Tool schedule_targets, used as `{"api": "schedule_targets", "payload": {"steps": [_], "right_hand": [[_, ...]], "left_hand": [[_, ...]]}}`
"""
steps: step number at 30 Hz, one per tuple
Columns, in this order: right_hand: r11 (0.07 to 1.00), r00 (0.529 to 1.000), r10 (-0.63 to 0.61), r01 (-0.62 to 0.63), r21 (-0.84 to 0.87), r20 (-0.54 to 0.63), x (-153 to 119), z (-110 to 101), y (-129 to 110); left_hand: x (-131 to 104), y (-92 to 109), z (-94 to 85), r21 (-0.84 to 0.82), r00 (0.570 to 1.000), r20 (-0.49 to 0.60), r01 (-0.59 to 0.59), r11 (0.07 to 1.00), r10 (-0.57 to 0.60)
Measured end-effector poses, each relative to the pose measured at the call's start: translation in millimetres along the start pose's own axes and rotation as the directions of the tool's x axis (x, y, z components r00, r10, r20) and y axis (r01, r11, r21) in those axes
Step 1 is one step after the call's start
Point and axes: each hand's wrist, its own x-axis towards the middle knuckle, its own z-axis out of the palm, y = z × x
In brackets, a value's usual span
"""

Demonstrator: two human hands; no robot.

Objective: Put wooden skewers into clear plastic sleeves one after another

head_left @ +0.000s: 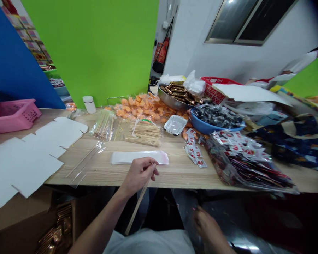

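Observation:
My left hand (141, 173) is closed on thin wooden sticks (137, 208), which slant down past the table's front edge. Just behind it lies a stack of clear plastic sleeves (122, 157). Low on the right, below the table edge, my right hand (203, 220) is blurred, and its fingers are hard to make out. Farther back on the table is a bag of wooden sticks (145, 133), with more wrapped sticks (104, 125) to its left. A clear sleeve with sticks (86, 162) rests at the left near the front edge.
Orange wrapped pieces (140, 107), a foil tray (175, 125), a metal bowl (172, 101) and a blue bowl (209, 127) stand behind. Small sachets (194, 151) and filled plastic bags (254, 169) lie right. White card sheets (29, 158) and a pink basket (13, 115) are left.

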Motion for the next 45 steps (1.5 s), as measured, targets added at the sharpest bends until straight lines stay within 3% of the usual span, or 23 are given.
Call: {"api": "schedule_targets", "payload": {"steps": [3, 5, 7, 10, 14, 22, 33, 40, 45], "right_hand": [[0.949, 0.986, -0.132, 0.095, 0.300, 0.104, 52.1, -39.6, -60.2], [0.837, 0.987, -0.143, 0.080, 0.542, 0.076, 81.7, -50.9, -106.9], [0.653, 0.991, -0.122, 0.034, 0.757, 0.060, 101.6, -47.3, -144.4], [0.523, 0.990, -0.129, 0.018, 0.852, 0.059, 114.7, -27.3, -172.1], [0.471, 0.988, -0.107, -0.045, 0.881, 0.107, 115.7, -8.1, -173.0], [0.388, 0.987, -0.108, -0.067, 0.919, 0.117, 111.2, -6.2, -162.4], [0.506, 0.960, -0.271, 0.083, 0.859, 0.067, 109.5, -7.1, -151.5], [0.481, 0.967, -0.215, -0.016, 0.877, 0.136, 111.6, -6.8, -153.6], [0.594, 0.957, -0.221, -0.022, 0.804, 0.189, 118.4, -0.5, -159.5]], "left_hand": [[3.8, 1.8, 0.7, -0.048, 0.999, -0.044, -0.026, 0.999, 0.024], [6.0, 0.1, 2.1, -0.062, 0.997, -0.067, -0.042, 0.997, 0.038], [7.1, -4.0, 2.9, -0.074, 0.996, -0.074, -0.046, 0.996, 0.041], [5.7, -13.2, 0.4, -0.095, 0.997, -0.070, -0.026, 0.995, 0.020], [0.1, -25.2, -5.6, -0.165, 0.994, -0.099, 0.036, 0.986, -0.053], [-7.5, -39.4, -11.8, -0.376, 0.995, 0.003, 0.090, 0.922, -0.096], [-10.0, -49.0, -16.3, -0.457, 0.991, 0.044, 0.135, 0.879, -0.129], [-11.0, -41.9, -16.4, -0.431, 0.991, 0.019, 0.130, 0.893, -0.135], [-10.9, -41.7, -16.6, -0.278, 0.991, -0.073, 0.086, 0.957, -0.110]]}}
